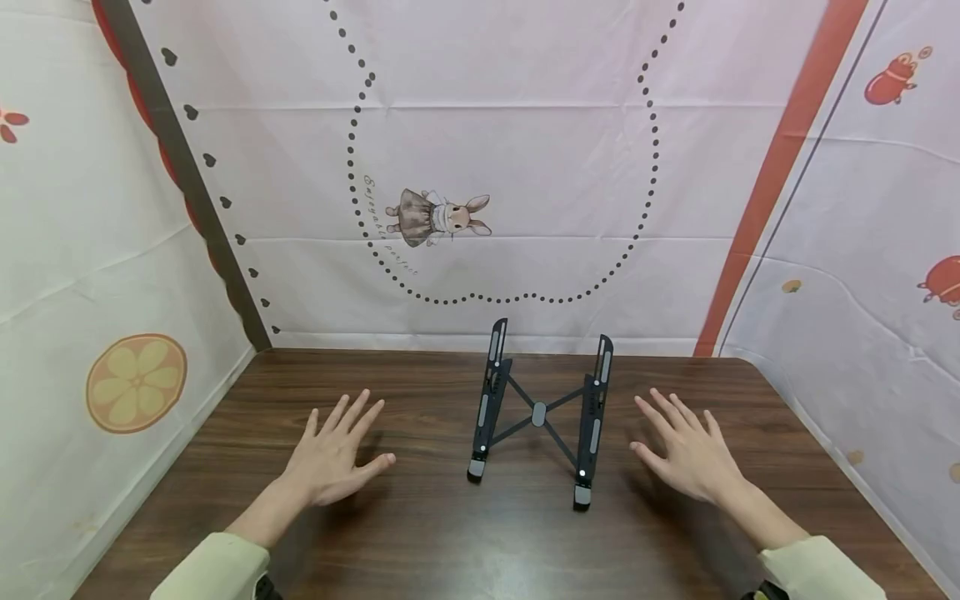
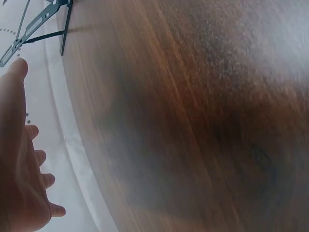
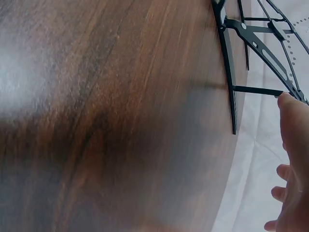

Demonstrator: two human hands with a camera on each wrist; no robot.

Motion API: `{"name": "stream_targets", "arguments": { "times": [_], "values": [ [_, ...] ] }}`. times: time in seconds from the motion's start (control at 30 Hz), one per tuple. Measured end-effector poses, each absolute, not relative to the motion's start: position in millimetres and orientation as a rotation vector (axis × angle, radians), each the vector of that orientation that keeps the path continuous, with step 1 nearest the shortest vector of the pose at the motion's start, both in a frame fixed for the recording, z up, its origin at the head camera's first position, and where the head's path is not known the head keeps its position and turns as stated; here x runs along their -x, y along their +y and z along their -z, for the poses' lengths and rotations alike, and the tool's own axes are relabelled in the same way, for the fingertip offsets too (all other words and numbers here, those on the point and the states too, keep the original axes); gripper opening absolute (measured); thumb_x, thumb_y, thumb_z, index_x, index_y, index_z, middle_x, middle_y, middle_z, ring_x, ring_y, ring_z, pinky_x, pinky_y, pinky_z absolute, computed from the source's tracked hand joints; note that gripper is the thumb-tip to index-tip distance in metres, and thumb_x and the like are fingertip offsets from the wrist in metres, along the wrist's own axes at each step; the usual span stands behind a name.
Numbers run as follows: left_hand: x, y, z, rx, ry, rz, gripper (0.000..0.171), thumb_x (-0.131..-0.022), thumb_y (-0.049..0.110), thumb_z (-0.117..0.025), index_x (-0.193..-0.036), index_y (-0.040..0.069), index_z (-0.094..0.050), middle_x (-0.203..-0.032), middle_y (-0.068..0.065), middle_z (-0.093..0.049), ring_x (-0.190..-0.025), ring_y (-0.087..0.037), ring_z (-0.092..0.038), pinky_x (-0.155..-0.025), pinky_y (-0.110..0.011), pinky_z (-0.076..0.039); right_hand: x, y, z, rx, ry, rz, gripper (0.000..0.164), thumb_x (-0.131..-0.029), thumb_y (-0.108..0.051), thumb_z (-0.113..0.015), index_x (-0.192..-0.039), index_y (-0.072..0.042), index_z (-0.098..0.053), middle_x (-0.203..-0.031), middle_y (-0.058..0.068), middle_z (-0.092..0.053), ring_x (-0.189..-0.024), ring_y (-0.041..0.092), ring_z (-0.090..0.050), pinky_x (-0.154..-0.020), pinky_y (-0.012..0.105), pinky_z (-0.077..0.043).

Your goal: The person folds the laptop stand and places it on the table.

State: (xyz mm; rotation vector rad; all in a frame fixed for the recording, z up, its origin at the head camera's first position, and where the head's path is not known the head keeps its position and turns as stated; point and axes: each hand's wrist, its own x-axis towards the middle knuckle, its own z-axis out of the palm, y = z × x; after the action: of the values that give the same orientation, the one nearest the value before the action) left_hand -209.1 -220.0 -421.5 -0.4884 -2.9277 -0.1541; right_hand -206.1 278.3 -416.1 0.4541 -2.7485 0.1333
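Note:
A black folding laptop stand [image 1: 538, 414] stands unfolded on the brown wooden table [image 1: 450, 542], its two side arms joined by an X-shaped brace with a grey hub. To the left of it, my left hand [image 1: 330, 462] hovers over the table with fingers spread and holds nothing. My right hand [image 1: 690, 454] is on the other side, fingers spread too and nothing in it. Both hands are apart from the stand. In the right wrist view, the thumb [image 3: 294, 116] overlaps the end of a side arm. The left wrist view catches part of the stand [image 2: 41, 19] at its top corner.
A white printed cloth [image 1: 510, 167] with a rabbit figure hangs behind the table's back edge. More printed cloth borders the table at the left [image 1: 67, 292] and right [image 1: 862, 292]. Pale green sleeves [image 1: 217, 567] cover both forearms.

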Motion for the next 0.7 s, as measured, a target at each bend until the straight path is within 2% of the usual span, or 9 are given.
{"name": "stream_targets", "arguments": {
  "times": [0.37,0.7],
  "values": [
    [214.1,-212.3,428.4,0.505,-2.867,0.264,0.080,-0.083,0.067,-0.045,-0.145,0.020,-0.028,-0.154,-0.006,-0.016,-0.137,-0.035,-0.022,-0.104,-0.063,-0.018,209.4,275.0,420.6,-0.499,-2.659,-0.199,0.059,-0.086,-0.037,-0.060,-0.138,-0.013,-0.042,-0.137,0.016,-0.044,-0.117,0.041,-0.047,-0.087,0.060,-0.038],
    [217.5,-200.2,431.7,0.559,-2.774,0.385,0.076,-0.083,0.064,-0.049,-0.142,0.018,-0.035,-0.151,-0.005,-0.023,-0.134,-0.034,-0.028,-0.102,-0.059,-0.025,209.8,270.5,426.2,-0.554,-2.629,-0.269,0.061,-0.082,-0.027,-0.068,-0.136,-0.014,-0.043,-0.128,0.017,-0.051,-0.105,0.040,-0.055,-0.078,0.057,-0.044]
  ]
}}
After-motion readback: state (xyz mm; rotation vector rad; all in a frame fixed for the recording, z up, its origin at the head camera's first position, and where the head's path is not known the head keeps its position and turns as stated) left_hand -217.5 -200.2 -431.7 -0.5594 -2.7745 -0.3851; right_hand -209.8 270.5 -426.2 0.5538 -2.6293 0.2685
